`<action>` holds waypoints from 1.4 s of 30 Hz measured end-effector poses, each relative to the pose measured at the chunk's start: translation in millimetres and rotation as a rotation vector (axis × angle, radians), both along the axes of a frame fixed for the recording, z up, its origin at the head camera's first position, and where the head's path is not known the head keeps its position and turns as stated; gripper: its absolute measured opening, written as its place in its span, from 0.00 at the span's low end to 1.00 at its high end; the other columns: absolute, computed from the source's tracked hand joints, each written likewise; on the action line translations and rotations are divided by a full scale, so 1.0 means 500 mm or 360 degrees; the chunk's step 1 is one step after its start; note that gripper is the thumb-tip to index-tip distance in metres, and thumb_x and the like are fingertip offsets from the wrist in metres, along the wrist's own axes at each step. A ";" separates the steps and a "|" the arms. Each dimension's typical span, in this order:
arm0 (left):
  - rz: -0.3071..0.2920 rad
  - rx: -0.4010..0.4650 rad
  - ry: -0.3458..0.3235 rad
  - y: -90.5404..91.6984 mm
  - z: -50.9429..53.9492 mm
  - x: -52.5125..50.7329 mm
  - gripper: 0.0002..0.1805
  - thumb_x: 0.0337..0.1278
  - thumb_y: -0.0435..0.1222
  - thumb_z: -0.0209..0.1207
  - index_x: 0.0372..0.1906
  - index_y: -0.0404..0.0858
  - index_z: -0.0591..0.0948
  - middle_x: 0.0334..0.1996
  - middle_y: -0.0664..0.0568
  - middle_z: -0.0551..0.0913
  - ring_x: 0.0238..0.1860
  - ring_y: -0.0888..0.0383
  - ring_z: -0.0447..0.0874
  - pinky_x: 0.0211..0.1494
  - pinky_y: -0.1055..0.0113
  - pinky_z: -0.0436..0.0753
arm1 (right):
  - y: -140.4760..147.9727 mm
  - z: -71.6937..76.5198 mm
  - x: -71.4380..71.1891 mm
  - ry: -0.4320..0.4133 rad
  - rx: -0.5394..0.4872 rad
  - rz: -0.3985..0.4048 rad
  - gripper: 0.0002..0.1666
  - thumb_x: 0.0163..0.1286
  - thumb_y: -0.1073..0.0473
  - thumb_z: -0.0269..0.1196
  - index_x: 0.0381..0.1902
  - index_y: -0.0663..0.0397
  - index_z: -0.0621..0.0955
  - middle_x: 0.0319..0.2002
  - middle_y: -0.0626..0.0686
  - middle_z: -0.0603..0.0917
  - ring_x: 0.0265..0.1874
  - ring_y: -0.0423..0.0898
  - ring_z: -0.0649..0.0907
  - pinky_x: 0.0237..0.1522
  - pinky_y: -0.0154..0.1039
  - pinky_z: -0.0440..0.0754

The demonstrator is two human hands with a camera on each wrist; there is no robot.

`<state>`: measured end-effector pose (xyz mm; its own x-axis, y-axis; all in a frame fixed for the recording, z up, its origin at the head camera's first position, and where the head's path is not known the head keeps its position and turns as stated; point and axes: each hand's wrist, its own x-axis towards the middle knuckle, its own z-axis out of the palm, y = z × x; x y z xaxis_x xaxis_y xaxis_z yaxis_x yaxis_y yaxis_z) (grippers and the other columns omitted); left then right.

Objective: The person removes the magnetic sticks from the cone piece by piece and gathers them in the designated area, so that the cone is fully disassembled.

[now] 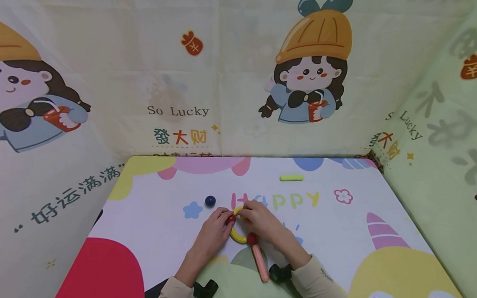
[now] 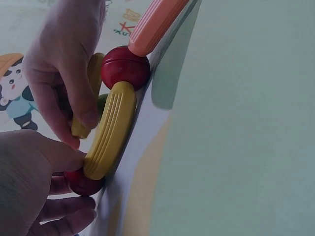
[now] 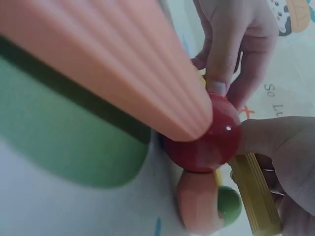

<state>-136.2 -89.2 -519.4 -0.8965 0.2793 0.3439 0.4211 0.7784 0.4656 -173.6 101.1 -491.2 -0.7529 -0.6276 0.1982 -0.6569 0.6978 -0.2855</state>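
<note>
Nearest my head camera, two pale sleeves (image 1: 171, 297) reached in from the bottom edge, with a black device (image 1: 281, 273) at each wrist. Between them, a ribbed pink stick (image 1: 260, 263) lay on the white printed surface (image 1: 167, 254), its far end meeting a glossy red ball (image 1: 251, 238). From that ball a ribbed yellow arc (image 2: 112, 130) curved away to the left, ending at a second red ball (image 2: 84, 184). My right wrist view also showed a short pink piece (image 3: 197, 200) against the first ball, and a green ball (image 3: 230, 204) just beside that piece; I could not tell whether those two were joined.

The person's hands were close together over the arc. The left hand (image 1: 212, 232) was clamped on the second red ball, its thumb beside the joint with the arc. The right hand (image 1: 265, 222) pinched another yellow piece (image 3: 258, 196) between thumb and fingers, near that same ball; whether the piece touched it, I could not tell.

Just beyond the left hand sat a dark blue ball (image 1: 210, 201), beside a printed blue star. Past the pastel lettering "Happy" (image 1: 278, 201), a lime stick (image 1: 291, 178) lay toward the far edge. Behind everything hung a pale backdrop (image 1: 240, 95) with cartoon figures in orange hats.
</note>
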 end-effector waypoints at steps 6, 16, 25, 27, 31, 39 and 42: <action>0.0028 -0.0021 -0.0021 0.001 0.000 -0.002 0.18 0.59 0.37 0.69 0.54 0.37 0.84 0.48 0.52 0.82 0.48 0.58 0.83 0.53 0.64 0.87 | 0.016 0.008 0.002 0.0051 -0.0068 -0.0006 0.15 0.61 0.63 0.72 0.47 0.54 0.88 0.40 0.49 0.84 0.38 0.42 0.77 0.46 0.35 0.83; 0.0050 -0.0045 -0.0111 0.003 -0.002 0.003 0.20 0.60 0.38 0.68 0.57 0.39 0.83 0.50 0.53 0.81 0.51 0.59 0.82 0.55 0.64 0.86 | 0.055 0.019 0.005 -0.0023 -0.0111 -0.0202 0.20 0.58 0.63 0.74 0.50 0.55 0.85 0.43 0.49 0.85 0.43 0.44 0.81 0.52 0.39 0.85; 0.0066 -0.0065 -0.0130 0.004 0.000 0.006 0.21 0.61 0.39 0.67 0.58 0.39 0.83 0.51 0.53 0.81 0.51 0.59 0.82 0.55 0.64 0.86 | 0.094 0.015 0.006 -0.0075 -0.0151 -0.0323 0.19 0.58 0.63 0.74 0.48 0.54 0.85 0.43 0.50 0.85 0.45 0.45 0.81 0.54 0.42 0.85; 0.0065 -0.0063 -0.0132 0.004 0.001 0.006 0.21 0.61 0.39 0.67 0.58 0.39 0.83 0.51 0.53 0.81 0.51 0.59 0.82 0.55 0.64 0.86 | 0.103 0.014 0.007 -0.0072 -0.0165 -0.0348 0.18 0.59 0.63 0.74 0.48 0.55 0.85 0.43 0.50 0.84 0.45 0.45 0.81 0.53 0.42 0.85; 0.0066 -0.0062 -0.0133 0.004 0.000 0.006 0.21 0.61 0.39 0.67 0.58 0.39 0.83 0.50 0.53 0.81 0.51 0.59 0.83 0.55 0.64 0.86 | 0.121 0.009 0.006 -0.0064 -0.0209 -0.0373 0.16 0.60 0.65 0.73 0.47 0.58 0.85 0.43 0.52 0.82 0.42 0.45 0.79 0.51 0.42 0.86; 0.0065 -0.0053 -0.0134 0.003 0.001 0.007 0.21 0.61 0.39 0.67 0.58 0.39 0.83 0.50 0.53 0.81 0.51 0.58 0.83 0.54 0.63 0.86 | 0.151 -0.018 0.004 0.0082 -0.0225 -0.0351 0.13 0.57 0.68 0.73 0.42 0.61 0.86 0.37 0.53 0.81 0.36 0.46 0.80 0.44 0.43 0.84; 0.0064 -0.0055 -0.0135 0.002 0.001 0.007 0.21 0.61 0.40 0.67 0.58 0.39 0.83 0.50 0.53 0.81 0.51 0.59 0.83 0.54 0.63 0.86 | 0.156 -0.026 0.008 0.0047 -0.0208 -0.0376 0.13 0.57 0.68 0.73 0.41 0.61 0.87 0.36 0.53 0.81 0.36 0.46 0.79 0.44 0.44 0.84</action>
<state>-132.8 -88.0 -518.9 -0.9327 0.2530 0.2571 0.3496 0.8100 0.4709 -169.6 179.2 -504.2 -0.8682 -0.4028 0.2899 -0.4895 0.7913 -0.3665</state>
